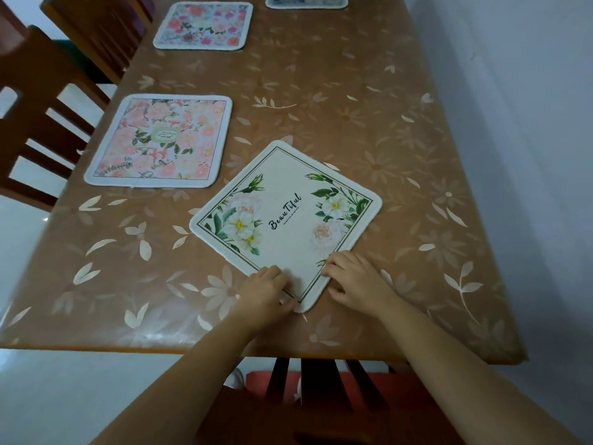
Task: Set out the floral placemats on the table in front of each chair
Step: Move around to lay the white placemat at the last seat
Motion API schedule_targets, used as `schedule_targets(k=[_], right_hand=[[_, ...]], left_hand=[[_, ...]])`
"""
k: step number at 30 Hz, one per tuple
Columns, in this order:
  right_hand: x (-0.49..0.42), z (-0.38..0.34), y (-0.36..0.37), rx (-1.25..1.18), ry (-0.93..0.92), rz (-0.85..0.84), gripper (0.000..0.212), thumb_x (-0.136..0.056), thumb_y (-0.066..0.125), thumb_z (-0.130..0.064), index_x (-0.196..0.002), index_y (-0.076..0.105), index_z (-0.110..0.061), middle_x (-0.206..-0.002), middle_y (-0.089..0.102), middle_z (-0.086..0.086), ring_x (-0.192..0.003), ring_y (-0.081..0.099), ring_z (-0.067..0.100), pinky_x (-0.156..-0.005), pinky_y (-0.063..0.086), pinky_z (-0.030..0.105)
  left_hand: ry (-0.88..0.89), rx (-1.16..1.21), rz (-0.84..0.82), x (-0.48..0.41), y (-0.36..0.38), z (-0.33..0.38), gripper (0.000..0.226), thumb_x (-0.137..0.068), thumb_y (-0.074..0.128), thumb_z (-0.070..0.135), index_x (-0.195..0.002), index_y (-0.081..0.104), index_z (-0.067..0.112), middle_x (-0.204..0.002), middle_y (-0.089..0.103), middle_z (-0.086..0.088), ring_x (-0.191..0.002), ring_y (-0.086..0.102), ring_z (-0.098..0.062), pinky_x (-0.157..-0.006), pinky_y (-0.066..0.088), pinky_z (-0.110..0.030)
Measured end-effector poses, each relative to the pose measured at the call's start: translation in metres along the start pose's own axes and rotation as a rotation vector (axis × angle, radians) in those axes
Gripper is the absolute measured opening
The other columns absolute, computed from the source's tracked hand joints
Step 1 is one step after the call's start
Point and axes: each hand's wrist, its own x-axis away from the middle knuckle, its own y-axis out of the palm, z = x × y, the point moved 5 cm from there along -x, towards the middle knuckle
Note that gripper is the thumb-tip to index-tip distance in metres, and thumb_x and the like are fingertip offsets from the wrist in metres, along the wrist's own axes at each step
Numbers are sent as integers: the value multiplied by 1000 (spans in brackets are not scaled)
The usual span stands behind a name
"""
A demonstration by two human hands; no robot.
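Here the mat (288, 220) lies crooked, corner toward both hands. The left fingers (276, 275) pinch it; right fingers (333, 268) rest on top.

The cream placemat (288, 220) reads "Beautiful" in dark script across its middle.
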Motion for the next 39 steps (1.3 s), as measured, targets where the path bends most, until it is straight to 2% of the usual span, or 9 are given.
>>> schedule_targets(k=[5, 10, 16, 18, 23, 28, 32, 36, 39], right_hand=[[-6, 2, -3, 63, -39, 37, 22, -62, 72, -13, -81, 61, -8, -87, 62, 11, -84, 62, 29, -75, 50, 35], [-4, 4, -2, 19, -65, 82, 18, -64, 73, -11, -77, 61, -7, -83, 63, 12, -80, 63, 30, -71, 51, 35], [-3, 6, -5, -3, -51, 111, 15, -66, 72, -9, -75, 61, -7, -81, 63, 12, -78, 62, 30, -68, 50, 35], [-5, 7, -5, 5, -38, 102, 16, -65, 72, -9, -77, 62, -6, -81, 63, 12, -78, 62, 30, -68, 50, 35], [-16, 7, -3, -10, -19, 107, 20, -69, 69, -10, -87, 61, -6, -89, 62, 13, -85, 59, 32, -75, 50, 40], [-29, 4, -5, -54, -27, 122, 15, -69, 66, -3, -83, 61, -5, -85, 61, 13, -81, 59, 32, -72, 48, 40], [-35, 9, -8, -67, -36, 103, 12, -68, 64, 1, -78, 61, -4, -82, 60, 14, -80, 57, 32, -70, 48, 40], [-39, 12, -11, -81, -54, 51, 10, -67, 64, 3, -74, 58, -2, -77, 60, 15, -75, 55, 33, -59, 44, 38], [-31, 11, -8, -86, -73, 4, 8, -70, 63, 2, -75, 57, -1, -78, 60, 16, -75, 55, 32, -60, 45, 39]], left_hand=[[-88, 26, 25, -2, 29, 32, 40, -72, 66, 46, -94, 52, 15, -101, 53, -6, -98, 45, -24, -81, 34, -35], [-87, 98, 96, -2, 28, 36, 18, -78, 59, 23, -85, 57, 7, -95, 58, -12, -92, 50, -31, -76, 37, -39], [-116, 20, 89, -2, 20, 31, 15, -78, 54, 15, -84, 58, 2, -93, 59, -18, -86, 53, -36, -70, 39, -40], [-169, 91, 92, -1, 14, 15, 12, -77, 56, 11, -82, 59, 1, -91, 59, -19, -85, 54, -36, -69, 42, -40], [-180, 237, 23, -1, -1, -8, 2, -72, 60, 5, -72, 61, 7, -75, 50, -2, -75, 56, -27, -64, 39, -28], [-198, 321, 13, 10, -10, -22, 9, -69, 63, 6, -65, 59, 13, -66, 50, 5, -66, 50, -16, -60, 41, -25], [-199, 336, -18, 10, -16, -30, 10, -69, 64, 6, -66, 59, 14, -62, 46, 14, -62, 49, -13, -52, 33, -9], [-182, 293, -21, 11, -13, -29, 17, -67, 62, 5, -64, 52, 19, -62, 42, 14, -64, 47, -14, -51, 32, -13], [-176, 246, -41, 12, -8, -27, 17, -67, 60, 6, -64, 51, 20, -63, 39, 14, -66, 45, -14, -56, 33, -22]])
